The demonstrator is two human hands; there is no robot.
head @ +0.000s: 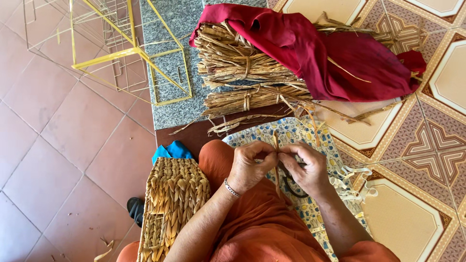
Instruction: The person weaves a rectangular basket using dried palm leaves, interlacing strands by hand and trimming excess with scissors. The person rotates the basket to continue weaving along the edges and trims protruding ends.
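Both hands, left hand (248, 165) and right hand (307, 167), pinch one dry straw strip (276, 145); fingers grasp it tight; it looks like twisting; next likely needs a firm pull.

Bright, even daylight, soft shadows only. Sharp focus throughout, no motion blur. Mild wide-angle bending at edges; slight glare on patterned floor tiles (439, 73).

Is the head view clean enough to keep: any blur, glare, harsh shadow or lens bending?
Head view: even daylight and sharp focus on both hands, left hand and right hand, pinching a dried straw strip; no glare; soft shadows under the straw bundles; floor tile lines bow slightly towards the edges, a wide-angle effect.
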